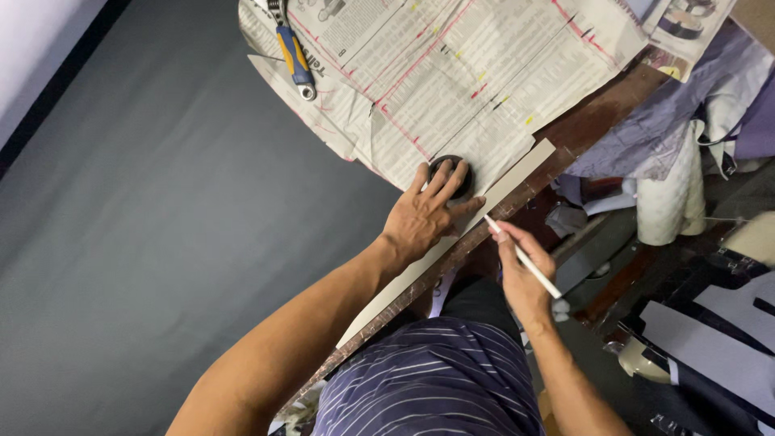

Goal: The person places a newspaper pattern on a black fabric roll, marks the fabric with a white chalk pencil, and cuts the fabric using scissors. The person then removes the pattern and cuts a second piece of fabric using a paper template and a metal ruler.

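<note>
Pressing a dark round weight [450, 172] onto newspaper pattern [452, 89], the left hand [424, 216] lay spread; at its four o'clock, the right hand [523, 270] pinched thin, likely brittle chalk [525, 259] mid-length beside the desk [589, 121] edge.

Large sheet of dark grey fabric [161, 226] covers the table, used as landmark here. At its far end: newspaper pattern sheets with red and pink drawn lines [452, 73], overlapping the fabric edge. On those sheets, far corner: blue-and-yellow-handled metal tool [292, 55]. Along the fabric's right side: dark brown wooden table edge [589, 121] showing bare. Past that edge, off the fabric: heap of lavender and purple cloth [686, 105], white quilted cloth roll [670, 202] standing beside it. Further right and nearer: flat pale grey cut fabric pieces [710, 339] on dark cloth.
</note>
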